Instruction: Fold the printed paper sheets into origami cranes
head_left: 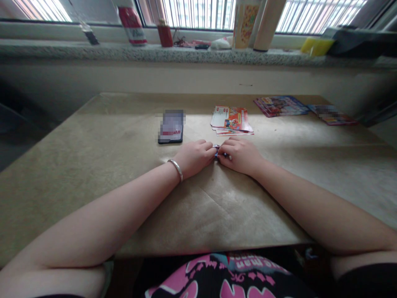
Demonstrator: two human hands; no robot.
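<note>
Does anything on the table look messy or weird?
Only small things: the orange-and-white cards beyond the right hand are stacked unevenly, with edges sticking out, and the table cover has creases on the person's side. I see no spills.

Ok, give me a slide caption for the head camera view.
Left hand and right hand hold a small item near a phone and printed sheets.

Bracelet (175, 170): metal, looking smooth, shining. Table covering (204, 219): creasing, gleaming softly. Card stack (235, 119): appearing paper. Windowsill (186, 54): resembling speckled stone.
</note>
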